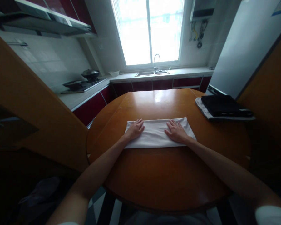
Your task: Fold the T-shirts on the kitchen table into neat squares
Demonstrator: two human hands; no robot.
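Note:
A white cloth (155, 133), folded into a long strip, lies flat on the round wooden table (168, 175). My left hand (135, 128) rests palm down on the cloth's left end, fingers stretched out. My right hand (175, 130) lies flat on the right part of the cloth, fingers spread. Neither hand grips anything.
A stack of folded dark and light cloths (222, 107) sits at the table's right edge. Beyond the table are a counter with a sink and tap (154, 70), a stove with pans (84, 80) on the left, and a white fridge (243, 50) on the right.

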